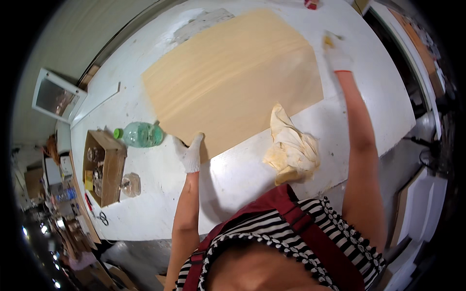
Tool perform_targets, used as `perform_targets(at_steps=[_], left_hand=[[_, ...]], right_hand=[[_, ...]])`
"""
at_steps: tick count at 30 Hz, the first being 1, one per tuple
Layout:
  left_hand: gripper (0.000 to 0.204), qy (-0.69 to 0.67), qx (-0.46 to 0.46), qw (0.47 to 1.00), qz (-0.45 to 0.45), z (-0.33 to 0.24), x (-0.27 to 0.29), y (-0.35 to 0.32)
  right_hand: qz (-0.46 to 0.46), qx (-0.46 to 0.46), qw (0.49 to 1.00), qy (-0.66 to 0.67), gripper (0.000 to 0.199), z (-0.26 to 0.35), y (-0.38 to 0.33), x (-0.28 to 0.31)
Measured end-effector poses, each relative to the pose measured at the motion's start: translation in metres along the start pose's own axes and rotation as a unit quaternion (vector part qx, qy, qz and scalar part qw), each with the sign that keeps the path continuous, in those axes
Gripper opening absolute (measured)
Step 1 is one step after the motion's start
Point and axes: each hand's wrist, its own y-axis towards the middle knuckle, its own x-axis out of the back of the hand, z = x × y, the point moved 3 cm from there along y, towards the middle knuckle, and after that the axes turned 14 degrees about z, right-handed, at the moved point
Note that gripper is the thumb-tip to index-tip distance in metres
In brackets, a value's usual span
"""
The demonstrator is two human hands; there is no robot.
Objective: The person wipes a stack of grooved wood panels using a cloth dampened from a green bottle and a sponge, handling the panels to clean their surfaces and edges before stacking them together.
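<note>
While the left hand (pixel 188 153) steadies the wooden sheet (pixel 233 82) from its 7 o'clock edge, the right hand (pixel 338 54) is off the sheet, out toward 2 or 3 o'clock. The sheet lies on the white table (pixel 150 213), between 11 and 12 o'clock from the person. The left thumb rests on top; whether the fingers close underneath, I cannot tell. The right hand is blurred, with something yellowish at its fingertips, so I cannot tell whether it holds anything.

To handle the sheet well, I would keep the left thumb light and flat, near the edge, so the surface stays unmarked. The crumpled cloth (pixel 293 150) overlaps the edge at 4 to 5 o'clock and could drag if the sheet turns. At 8 o'clock the green bottle (pixel 143 135) lies just beside the corner, so any leftward slide probably needs care.
</note>
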Motion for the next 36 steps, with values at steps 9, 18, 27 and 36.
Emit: perform_targets(at_steps=[9, 18, 27, 36], left_hand=[[0.081, 0.040, -0.053, 0.996, -0.055, -0.026, 0.009, -0.022], [0.062, -0.305, 0.093, 0.944, 0.086, -0.071, -0.071, -0.128], [0.048, -0.163, 0.118, 0.976, -0.081, -0.034, 0.068, -0.127], [0.078, -0.068, 0.206, 0.956, -0.198, 0.072, 0.199, -0.117]], right_hand=[[0.128, -0.128, 0.520, 0.835, 0.042, 0.116, -0.127, 0.054], [0.301, -0.124, 0.419, 0.848, 0.037, 0.299, -0.279, 0.055], [0.200, 0.270, 0.934, 0.124, 0.055, 0.202, -0.260, 0.118], [0.183, 0.257, 0.923, 0.223, 0.050, 0.119, -0.289, -0.005]])
